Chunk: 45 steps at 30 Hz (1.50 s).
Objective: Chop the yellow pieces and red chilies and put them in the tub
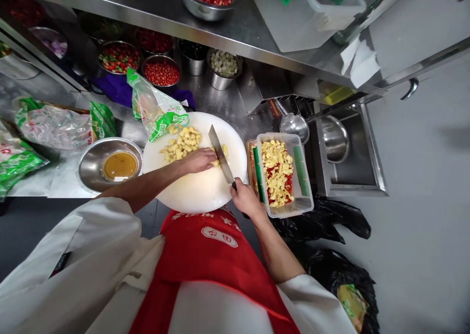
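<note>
On a round white cutting board (191,197), my right hand (246,197) is closed around the handle of a cleaver (221,156), whose blade stands close to my left fingertips. My left hand (200,160) has its fingers curled down on a pale yellow piece that looks like ginger (216,163), partly hidden beneath them. A heap of similar ginger pieces (183,142) lies beyond that hand, spilling from an opened green-and-white plastic bag (156,106). A few bits rest on the blade's far side. Right of the board, a clear plastic tub (309,204) holds sliced ginger over red chillies.
A steel bowl (86,162) with brown liquid stands to the left, near more plastic bags (55,128). Behind the board are several steel pots of chopped ingredients (161,73) under a steel shelf (147,11). At right are a ladle (294,126) and a sink (352,175).
</note>
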Motion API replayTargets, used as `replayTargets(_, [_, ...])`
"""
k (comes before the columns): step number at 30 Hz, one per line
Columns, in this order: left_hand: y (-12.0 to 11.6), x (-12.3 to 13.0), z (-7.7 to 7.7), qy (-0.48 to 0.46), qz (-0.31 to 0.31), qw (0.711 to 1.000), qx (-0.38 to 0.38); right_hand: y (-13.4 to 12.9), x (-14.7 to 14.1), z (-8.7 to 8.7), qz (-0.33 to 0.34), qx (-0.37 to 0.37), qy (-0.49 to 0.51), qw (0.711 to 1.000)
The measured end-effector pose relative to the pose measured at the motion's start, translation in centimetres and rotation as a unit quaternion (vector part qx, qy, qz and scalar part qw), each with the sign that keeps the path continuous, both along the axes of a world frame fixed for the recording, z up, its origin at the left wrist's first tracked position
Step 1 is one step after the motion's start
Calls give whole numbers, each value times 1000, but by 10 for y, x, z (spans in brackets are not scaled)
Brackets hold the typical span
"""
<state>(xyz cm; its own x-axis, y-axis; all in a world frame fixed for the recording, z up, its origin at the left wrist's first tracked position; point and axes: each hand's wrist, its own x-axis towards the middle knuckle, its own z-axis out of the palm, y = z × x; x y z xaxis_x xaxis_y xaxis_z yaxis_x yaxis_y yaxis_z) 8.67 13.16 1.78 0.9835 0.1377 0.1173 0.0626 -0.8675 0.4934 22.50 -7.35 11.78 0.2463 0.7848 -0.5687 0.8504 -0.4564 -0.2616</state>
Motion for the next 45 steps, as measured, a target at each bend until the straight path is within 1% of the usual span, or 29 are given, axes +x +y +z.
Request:
replayTargets(2, [-2, -3, 1, 12, 5, 1000, -9, -7, 3, 14, -2, 5, -3, 1000])
replayTargets(5, [-3, -4, 0, 1, 0, 999, -49, -24, 5, 40, 12, -1, 2, 1000])
replayTargets(7, [-2, -4, -1, -9, -5, 998, -67, -31, 3, 49, 22, -11, 14, 1000])
replayTargets(9, [1, -3, 0, -9, -9, 997, -76, -30, -1, 47, 16, -27, 17, 999])
replayTargets(12, [5, -2, 1, -3, -20, 997, -80, -11, -8, 27, -8, -50, 14, 999])
replayTargets(14, [7, -4, 1, -2, -26, 996, -81, 4, -11, 14, -16, -43, 16, 999])
replayTargets(16, [8, -6, -1, -4, -27, 996, -84, 12, -9, 11, -16, -18, 21, 999])
replayTargets(18, [7, -8, -2, -5, -22, 996, -85, 9, -6, 17, -17, 4, 22, 1000])
replayTargets(20, [6, -10, -4, -6, -14, 996, -83, -2, -3, 29, -24, 12, 16, 1000])
replayTargets(23, [6, -11, -3, -10, -13, 996, -83, -18, -5, 45, -29, -4, 14, 999])
replayTargets(28, [8, -7, -2, 1, -35, 997, -74, -27, -15, 54, -24, -31, 44, 998])
replayTargets(31, [8, -5, -4, 11, -32, 997, -69, -33, -21, 58, -22, -35, 53, 998])
replayTargets(33, [7, -4, -5, 14, -28, 997, -71, -33, -25, 55, -24, -49, 55, 997])
replayTargets(34, [7, -4, -6, 15, -28, 997, -72, -31, -27, 50, -27, -55, 55, 997])
replayTargets(36, [7, -4, -5, 17, -26, 997, -72, -21, -32, 35, -32, -53, 57, 996])
replayTargets(39, [7, -5, -3, 23, -23, 997, -67, 3, -35, 9, -37, -31, 58, 997])
replayTargets(41, [8, -6, -1, 22, -26, 997, -67, 15, -31, -1, -39, -23, 60, 997])
replayTargets(43, [8, -7, 0, 21, -30, 997, -71, 16, -25, 0, -43, -19, 64, 997])
replayTargets(45, [7, -7, 1, 22, -26, 996, -78, 7, -19, 10, -44, -9, 72, 996])
